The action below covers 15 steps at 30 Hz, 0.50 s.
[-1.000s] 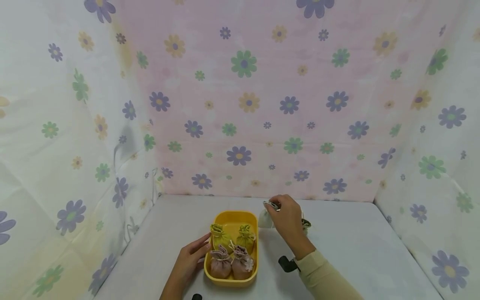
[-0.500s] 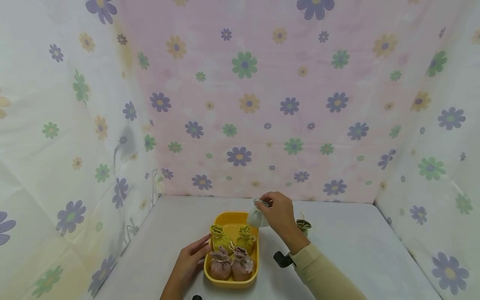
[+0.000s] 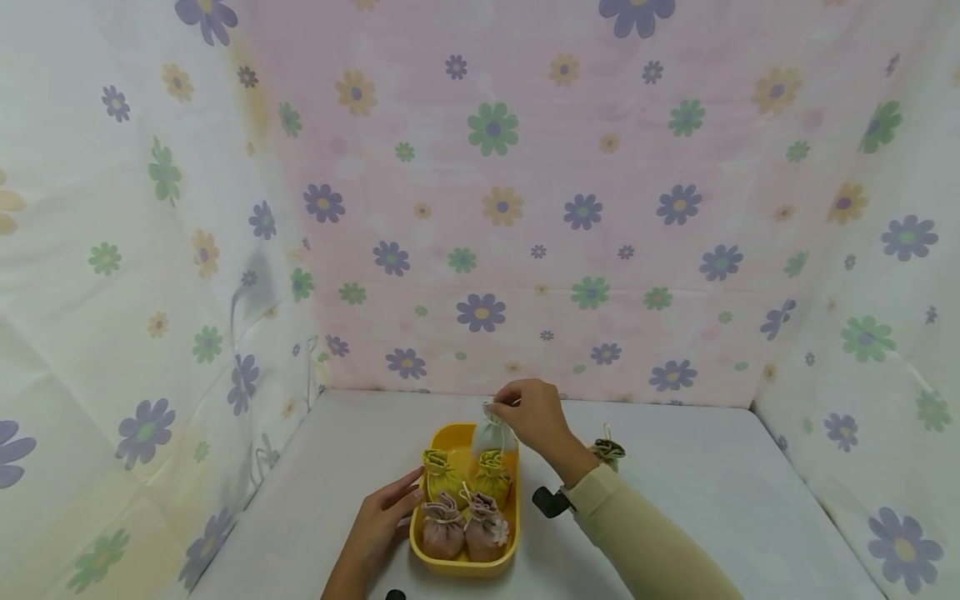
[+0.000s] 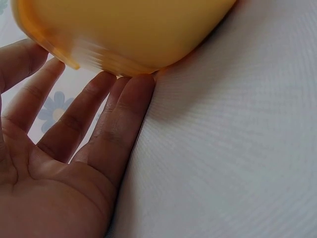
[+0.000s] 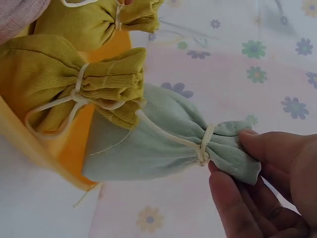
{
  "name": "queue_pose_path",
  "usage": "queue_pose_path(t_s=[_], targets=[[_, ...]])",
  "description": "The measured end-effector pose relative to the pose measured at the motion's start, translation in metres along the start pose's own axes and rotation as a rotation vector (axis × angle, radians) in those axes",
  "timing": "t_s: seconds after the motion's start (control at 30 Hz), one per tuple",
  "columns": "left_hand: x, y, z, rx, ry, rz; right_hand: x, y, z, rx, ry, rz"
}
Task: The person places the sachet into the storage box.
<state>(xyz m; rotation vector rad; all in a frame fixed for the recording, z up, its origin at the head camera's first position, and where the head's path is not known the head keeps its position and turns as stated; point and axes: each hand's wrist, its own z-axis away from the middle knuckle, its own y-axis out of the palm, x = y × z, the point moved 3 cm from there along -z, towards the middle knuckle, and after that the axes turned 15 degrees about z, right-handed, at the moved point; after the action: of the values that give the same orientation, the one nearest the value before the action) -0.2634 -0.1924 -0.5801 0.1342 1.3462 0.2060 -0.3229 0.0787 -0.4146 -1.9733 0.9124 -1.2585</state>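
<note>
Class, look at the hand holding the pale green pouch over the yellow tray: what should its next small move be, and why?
Probably lower it: the right hand pinches the pale green pouch by its tied neck above the yellow tray's free back corner.

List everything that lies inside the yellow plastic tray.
Inside the yellow plastic tray lie two olive-green drawstring pouches and two pink drawstring pouches. The right hand holds a pale green pouch over its far end, hiding the floor there.
</note>
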Motion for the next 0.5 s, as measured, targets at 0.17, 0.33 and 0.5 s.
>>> queue_pose_path(t_s=[0.17,0.33,0.5], targets=[[0.000,0.000,0.001,-0.003,0.001,0.003,0.009,0.006,-0.007,0.076,0.000,0.021],[-0.002,0.000,0.001,-0.002,0.006,0.005,0.013,0.016,-0.012,0.113,0.012,0.005],[-0.002,0.001,0.002,0.001,0.010,0.003,0.018,0.025,-0.015,0.145,0.010,-0.014]])
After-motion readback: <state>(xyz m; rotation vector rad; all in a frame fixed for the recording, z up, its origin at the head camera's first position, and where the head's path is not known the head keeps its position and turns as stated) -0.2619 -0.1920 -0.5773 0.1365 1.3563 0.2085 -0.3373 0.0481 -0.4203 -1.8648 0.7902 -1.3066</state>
